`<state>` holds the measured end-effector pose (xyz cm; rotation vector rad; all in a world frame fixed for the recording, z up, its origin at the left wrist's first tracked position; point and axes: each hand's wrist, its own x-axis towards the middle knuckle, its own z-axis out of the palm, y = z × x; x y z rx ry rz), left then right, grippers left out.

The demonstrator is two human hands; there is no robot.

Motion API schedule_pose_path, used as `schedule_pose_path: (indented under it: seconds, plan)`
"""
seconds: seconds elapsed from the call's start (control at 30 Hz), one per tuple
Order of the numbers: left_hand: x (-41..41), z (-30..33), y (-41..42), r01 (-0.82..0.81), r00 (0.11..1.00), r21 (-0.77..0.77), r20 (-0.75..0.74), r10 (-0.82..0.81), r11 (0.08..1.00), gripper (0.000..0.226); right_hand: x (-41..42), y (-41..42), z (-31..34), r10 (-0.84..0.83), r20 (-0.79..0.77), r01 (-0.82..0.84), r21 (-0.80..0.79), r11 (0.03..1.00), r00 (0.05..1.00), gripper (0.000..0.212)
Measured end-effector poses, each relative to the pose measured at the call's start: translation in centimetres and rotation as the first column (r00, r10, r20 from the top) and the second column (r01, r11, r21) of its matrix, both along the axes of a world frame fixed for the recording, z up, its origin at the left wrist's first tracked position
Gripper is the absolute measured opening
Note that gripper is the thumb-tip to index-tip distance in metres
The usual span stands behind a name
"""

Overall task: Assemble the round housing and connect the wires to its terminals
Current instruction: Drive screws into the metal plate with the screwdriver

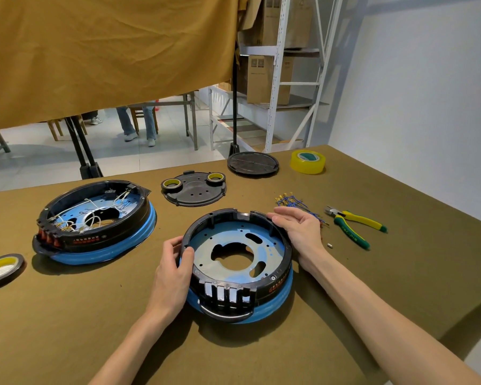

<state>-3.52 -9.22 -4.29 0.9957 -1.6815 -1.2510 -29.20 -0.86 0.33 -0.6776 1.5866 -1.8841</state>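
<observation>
— While both hands sit on it, where exactly is the round housing [238, 262]?

— Near the front of the olive-covered table [372, 287], right before the person. Its black ring stands on a blue rim, with a blue-grey metal plate [206, 254] inside and a slotted terminal block [228, 297] facing the camera.

— How does the left hand [172, 269] have it?

— Fingers curl around the ring's left edge, thumb lying over the top of the rim; it grips the housing.

— And the right hand [297, 227]?

— It rests on the far right rim, fingers bent lightly and fingertips touching the ring's top edge. Whether it truly clasps the ring or only touches it, I cannot tell.

— The wires?

— A loose bunch of blue wires [295, 204] with brass ends lies just beyond the right hand, apart from the housing. Green-and-yellow pliers [353, 225] lie to their right.

— Anything else around?

— A second housing [95, 220], already wired with white leads, sits to the left. Behind are a black cover plate [195, 193] carrying two small tape rolls, a black round lid [252, 163] and a clear yellow tape roll [308, 161]. Another tape roll [0, 269] lies at the left edge.
</observation>
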Motion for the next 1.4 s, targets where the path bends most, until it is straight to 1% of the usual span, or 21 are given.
schedule_pose_path:
  seconds: [0.1, 0.17, 0.27, 0.33, 0.37, 0.4, 0.43, 0.5, 0.57, 0.6, 0.63, 0.67, 0.73, 0.87, 1.0, 1.23, 1.4]
  plan:
    - [0.0, 0.0, -0.1, -0.001, 1.0, 0.004, 0.005, 0.001, 1.0, 0.026, 0.3, -0.3, 0.2, -0.04, 0.01, 0.039, 0.016, 0.999, 0.999, 0.024]
    - [0.1, 0.0, -0.1, -0.001, 1.0, 0.004, 0.01, 0.001, 1.0, 0.024, 0.4, -0.5, 0.3, -0.082, -0.026, 0.083, 0.039, 0.996, 0.996, 0.027]
    - [0.2, 0.2, 0.1, 0.009, 1.0, -0.007, 0.022, -0.008, 1.0, 0.027, 0.2, -0.6, 0.6, -0.105, -0.043, 0.11, 0.12, 0.987, 0.993, 0.027]
    - [0.2, 0.4, 0.1, 0.016, 0.999, -0.014, 0.032, -0.015, 1.0, 0.032, -0.1, -0.4, 0.7, -0.053, -0.029, 0.058, 0.223, 0.973, 0.998, 0.019]
    - [0.2, 0.5, 0.0, 0.018, 0.999, -0.019, 0.043, -0.017, 1.0, 0.036, -0.3, -0.3, 0.8, -0.005, -0.047, 0.018, 0.271, 0.962, 0.999, 0.011]
    - [0.2, 0.6, 0.0, 0.019, 0.998, -0.025, 0.057, -0.017, 1.0, 0.04, -0.5, -0.1, 1.0, 0.05, -0.108, -0.014, 0.318, 0.948, 0.993, 0.003]
    - [0.3, 0.7, 0.1, 0.023, 0.998, -0.03, 0.065, -0.021, 0.999, 0.043, -0.8, 0.0, 1.2, 0.123, -0.2, -0.041, 0.37, 0.928, 0.972, 0.006]
    - [0.3, 0.9, 0.3, 0.049, 0.998, -0.041, 0.051, -0.046, 0.998, 0.043, -1.4, -0.1, 1.6, 0.29, -0.378, -0.067, 0.504, 0.861, 0.879, 0.023]
    - [0.2, 1.0, 0.6, 0.066, 0.997, -0.044, 0.031, -0.065, 0.997, 0.046, -1.6, -0.1, 2.2, 0.428, -0.494, -0.057, 0.602, 0.796, 0.757, 0.038]
    - [0.2, 1.1, 0.6, 0.059, 0.998, -0.047, 0.027, -0.058, 0.997, 0.052, -1.6, -0.2, 2.5, 0.46, -0.527, -0.042, 0.623, 0.781, 0.715, 0.041]
    - [0.1, 1.0, 0.7, 0.048, 0.999, -0.051, 0.028, -0.047, 0.998, 0.056, -1.6, -0.3, 2.7, 0.474, -0.546, -0.032, 0.632, 0.775, 0.691, 0.041]
    - [0.1, 1.0, 0.7, 0.037, 0.999, -0.057, 0.031, -0.035, 0.998, 0.055, -1.6, -0.3, 2.9, 0.479, -0.554, -0.029, 0.634, 0.773, 0.681, 0.04]
    - [0.0, 1.0, 0.8, 0.022, 0.999, -0.064, 0.037, -0.02, 0.998, 0.053, -1.5, -0.2, 3.2, 0.488, -0.543, -0.044, 0.636, 0.77, 0.683, 0.037]
    - [0.0, 1.0, 0.9, 0.018, 0.999, -0.061, 0.045, -0.016, 0.998, 0.05, -1.2, 0.0, 3.2, 0.475, -0.53, -0.063, 0.619, 0.783, 0.702, 0.033]
    - [0.1, 0.9, 0.8, 0.019, 0.999, -0.053, 0.048, -0.016, 0.998, 0.057, -1.0, 0.2, 3.3, 0.453, -0.526, -0.072, 0.592, 0.802, 0.72, 0.028]
    - [-0.1, 1.5, 0.8, 0.028, 0.999, -0.051, 0.048, -0.026, 0.998, 0.066, -1.0, -0.1, 3.3, 0.401, -0.479, -0.079, 0.562, 0.824, 0.78, 0.021]
    - [-0.5, 1.3, 0.7, -0.013, 0.994, -0.057, 0.106, 0.019, 0.998, 0.065, -1.3, -0.4, 3.1, 0.388, -0.469, -0.075, 0.557, 0.827, 0.793, 0.02]
